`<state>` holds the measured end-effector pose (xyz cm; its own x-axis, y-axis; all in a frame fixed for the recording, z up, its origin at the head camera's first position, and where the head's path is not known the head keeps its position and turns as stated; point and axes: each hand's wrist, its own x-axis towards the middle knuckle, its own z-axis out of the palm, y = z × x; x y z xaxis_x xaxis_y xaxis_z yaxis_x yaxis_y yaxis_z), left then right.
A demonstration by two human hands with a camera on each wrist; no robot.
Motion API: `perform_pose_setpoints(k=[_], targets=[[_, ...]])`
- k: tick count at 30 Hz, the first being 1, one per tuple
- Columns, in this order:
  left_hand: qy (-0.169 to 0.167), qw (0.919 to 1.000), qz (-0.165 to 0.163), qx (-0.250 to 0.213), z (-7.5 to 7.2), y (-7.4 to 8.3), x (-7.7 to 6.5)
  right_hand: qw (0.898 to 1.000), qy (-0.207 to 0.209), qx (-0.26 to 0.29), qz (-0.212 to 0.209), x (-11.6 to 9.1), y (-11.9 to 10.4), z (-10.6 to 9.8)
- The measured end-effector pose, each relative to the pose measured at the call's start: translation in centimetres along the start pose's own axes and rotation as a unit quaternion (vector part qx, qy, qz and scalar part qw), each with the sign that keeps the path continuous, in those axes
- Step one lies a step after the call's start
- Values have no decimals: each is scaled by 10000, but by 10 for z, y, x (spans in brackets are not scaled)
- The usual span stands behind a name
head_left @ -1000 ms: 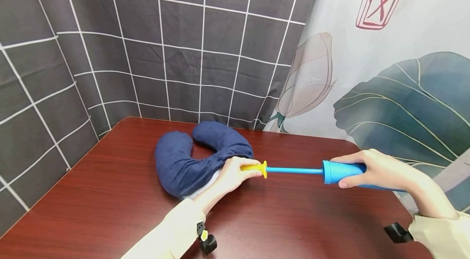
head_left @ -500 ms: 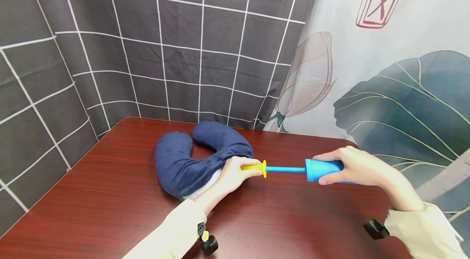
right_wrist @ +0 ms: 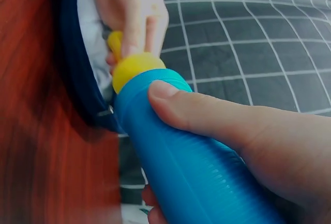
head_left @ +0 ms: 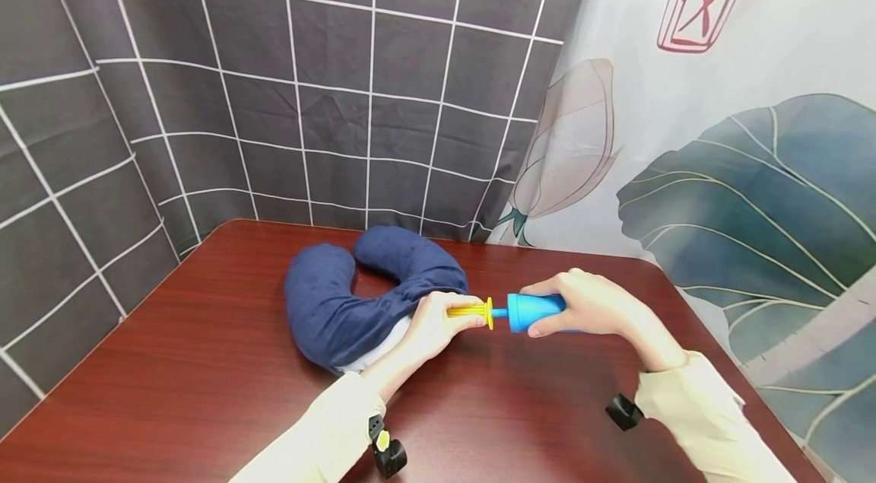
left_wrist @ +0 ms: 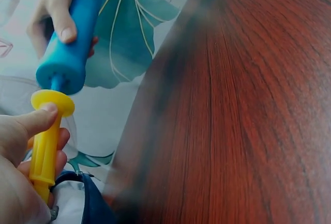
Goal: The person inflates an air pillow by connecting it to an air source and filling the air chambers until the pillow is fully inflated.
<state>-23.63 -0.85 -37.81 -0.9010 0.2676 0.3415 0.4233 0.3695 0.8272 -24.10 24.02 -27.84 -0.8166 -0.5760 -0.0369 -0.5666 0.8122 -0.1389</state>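
Left fingers (left_wrist: 40,119) pinch the yellow handle (left_wrist: 44,154), right fingers (right_wrist: 191,110) grip the pump (right_wrist: 176,162); crooked pushing could bend the rod (left_wrist: 57,83) between them.

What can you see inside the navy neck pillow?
White material shows along the open edge of the navy neck pillow, beside the left hand. The rest is covered by the pillow's fabric and that hand.

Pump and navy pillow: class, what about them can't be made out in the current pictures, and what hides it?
Head view: the left end of the pump's yellow handle, covered by the left hand.
Right wrist view: the rear end of the blue pump body, cut off by the bottom edge.
Left wrist view: most of the navy pillow, beyond the bottom edge.
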Motion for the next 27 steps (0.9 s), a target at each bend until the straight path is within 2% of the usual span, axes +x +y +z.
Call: perform_pose_setpoints(k=[6,11,20,27], targets=[[-52,10000,-43,-61,-1,0,-1,9998,80,-11,-186,13,-13,7],[-59,9999,-87,-124,0,0,-1,9999,73,-112,32,12,-15,5],[-27,9997,-157,-201,3,1,-4,9997,-83,-194,133,5,-8,-5],[10,9998,-111,-165,3,-1,-3,9996,-150,-195,169,-10,3,-17]])
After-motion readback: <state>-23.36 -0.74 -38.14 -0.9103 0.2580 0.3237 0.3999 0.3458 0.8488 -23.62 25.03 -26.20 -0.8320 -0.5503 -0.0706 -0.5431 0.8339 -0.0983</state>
